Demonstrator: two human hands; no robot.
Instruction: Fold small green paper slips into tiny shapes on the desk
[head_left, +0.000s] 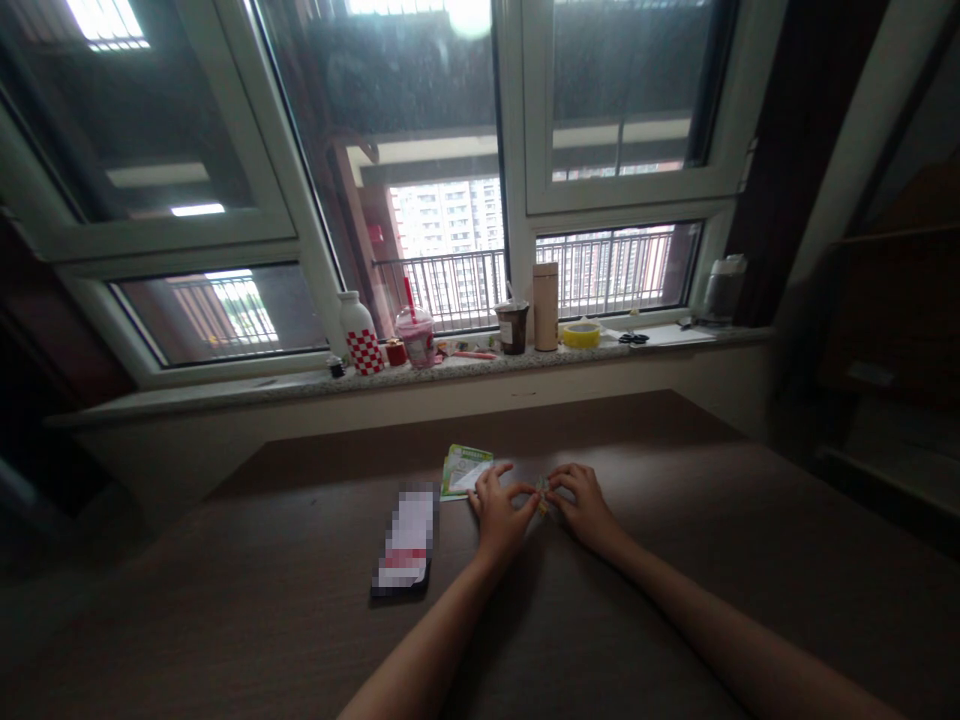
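Both hands meet over the brown table [600, 620], pinching at a small yellowish and greenish item [542, 497] too tiny to identify. My left hand [501, 512] grips its left side between thumb and forefinger, with the other fingers curved above. On the right side, the fingertips of my right hand [583, 505] close on the same item. Beside my left hand lies a green and white packet [465, 472], partly under its fingers. A phone [406, 540] with a blurred-out screen rests flat to the left of my left forearm.
Along the windowsill [300, 390] stand a checkered white bottle [361, 335], a pink drink cup [416, 335], a dark drink cup [513, 327], a tan flask [546, 307], a yellow tape roll [582, 335], black scissors [634, 339] and a jar [725, 288].
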